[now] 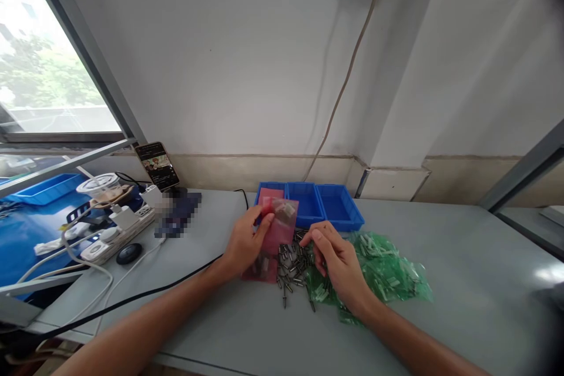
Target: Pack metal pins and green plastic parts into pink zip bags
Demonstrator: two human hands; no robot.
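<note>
My left hand (245, 239) pinches a small pink plastic bag (283, 224) upright by its upper left side. Whitish and dark pieces show through the film near its top. Another pink bag (259, 271) with pieces inside lies flat below my left hand. My right hand (338, 263) hovers just right of the held bag, fingers curled together; whether something tiny is between the fingertips I cannot make out. Beneath and between both hands spreads a loose heap of small metal pins (288, 268). Green plastic bags (388, 270) with small pieces inside lie beside my right hand.
Behind the hands a blue tray (341, 205) with three compartments stands against the wall; a pink bag is in its left one. At left are a propped phone (157, 165), a power strip (121, 235), a black mouse (129, 254) and a black cable (176, 286) crossing the table.
</note>
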